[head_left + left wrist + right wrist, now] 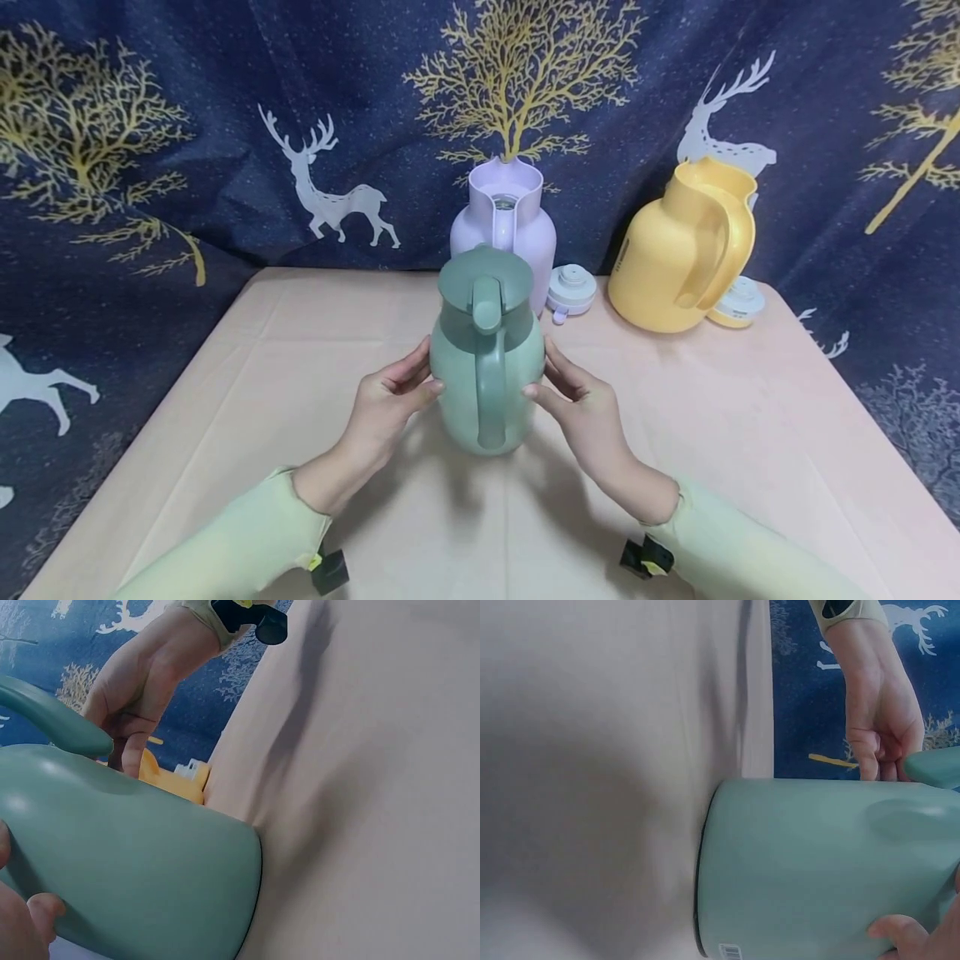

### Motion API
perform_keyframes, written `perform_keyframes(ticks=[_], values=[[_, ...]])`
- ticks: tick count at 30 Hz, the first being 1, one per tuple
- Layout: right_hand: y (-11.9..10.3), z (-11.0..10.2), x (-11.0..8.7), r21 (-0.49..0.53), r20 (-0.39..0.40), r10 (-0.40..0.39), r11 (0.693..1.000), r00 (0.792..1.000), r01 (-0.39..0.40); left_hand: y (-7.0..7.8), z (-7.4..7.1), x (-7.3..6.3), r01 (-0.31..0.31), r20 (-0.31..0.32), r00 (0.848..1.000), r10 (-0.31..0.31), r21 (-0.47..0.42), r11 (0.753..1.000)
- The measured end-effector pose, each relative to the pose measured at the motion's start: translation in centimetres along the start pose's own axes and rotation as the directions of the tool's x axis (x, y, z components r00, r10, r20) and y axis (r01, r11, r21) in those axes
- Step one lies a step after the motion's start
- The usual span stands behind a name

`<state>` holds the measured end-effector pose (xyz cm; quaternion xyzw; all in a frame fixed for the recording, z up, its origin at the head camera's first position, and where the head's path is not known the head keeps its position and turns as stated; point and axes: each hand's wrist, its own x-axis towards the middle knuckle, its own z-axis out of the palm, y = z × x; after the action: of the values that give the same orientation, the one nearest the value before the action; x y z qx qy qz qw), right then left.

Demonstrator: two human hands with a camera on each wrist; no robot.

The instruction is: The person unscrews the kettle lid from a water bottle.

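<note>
- Both our hands are clamped on the green jug, one from each side. Our left hand holds its left side and our right hand holds its right side, with the thumbs toward us.
- The green jug is upright, with its handle facing us and its dark green top on. Its bottom is on the surface or just above it; we cannot tell which.
- Behind the green jug is a purple jug with an open top. The green jug hides part of it.
- Behind the green jug, a bit to its right, lies a purple and white lid.
- Farther right of the green jug is a yellow jug, open too, with a yellow and white lid beside it.
- We think the step in hand is moving the green jug or setting it straight. The other two have their lids off, so this one looks not yet done.
- Next, we guess, we should get it flat and steady. Then one hand could hold its side and the other could try the top.
</note>
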<state>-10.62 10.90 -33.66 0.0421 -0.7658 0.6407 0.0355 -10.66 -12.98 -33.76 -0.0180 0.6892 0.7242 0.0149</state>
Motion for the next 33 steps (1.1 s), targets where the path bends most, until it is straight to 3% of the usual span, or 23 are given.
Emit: perform_keyframes(ticks=[9, 19, 26, 29, 33], values=[[-0.2, -0.9, -0.7, -0.004, -0.042, 0.017, 1.000, 0.999, -0.017, -0.2, 0.9, 0.8, -0.012, 0.069, 0.998, 0.012, -0.007, 1.000], [0.1, -0.8, -0.5, 0.038, -0.065, -0.003, 0.999, 0.998, 0.006, -0.2, 1.0, 1.5, -0.002, 0.080, 0.997, 0.002, -0.004, 1.000], [0.7, -0.8, 0.1, 0.011, -0.072, -0.014, 1.000, 0.997, 0.015, -0.3, 0.9, 2.2, -0.012, 0.118, 0.993, 0.014, -0.017, 1.000], [0.7, -1.0, 0.2, 0.001, -0.058, -0.015, 1.000, 0.998, 0.015, -0.3, 0.6, 2.4, -0.042, 0.145, 0.989, 0.039, 0.015, 0.999], [0.8, -1.1, 0.4, -0.040, -0.055, -0.028, 0.999, 0.998, 0.026, -0.1, 0.0, 2.7, -0.084, 0.207, 0.977, 0.057, 0.124, 0.989]])
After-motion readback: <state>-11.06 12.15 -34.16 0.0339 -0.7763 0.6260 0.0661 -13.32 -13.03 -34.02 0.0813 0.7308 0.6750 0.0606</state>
